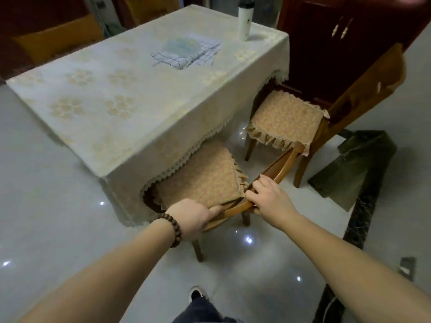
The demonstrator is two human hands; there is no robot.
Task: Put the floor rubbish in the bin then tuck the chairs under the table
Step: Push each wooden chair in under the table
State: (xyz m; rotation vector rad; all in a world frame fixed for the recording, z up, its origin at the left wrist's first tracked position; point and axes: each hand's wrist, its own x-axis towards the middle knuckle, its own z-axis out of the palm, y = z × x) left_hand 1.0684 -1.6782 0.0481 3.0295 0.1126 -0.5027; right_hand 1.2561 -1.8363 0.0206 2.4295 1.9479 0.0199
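Chair (pixel 205 180) sat half under the table's (pixel 112 94) near corner; left hand (pixel 191 216) and right hand (pixel 270 198) gripped its backrest. Best pushed straight, evenly, keeping the tablecloth (pixel 163 145) fringe unsnagged.

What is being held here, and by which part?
Both hands hold the near chair by the curved wooden top rail of its backrest: the left hand at the rail's left end, the right hand near its middle.
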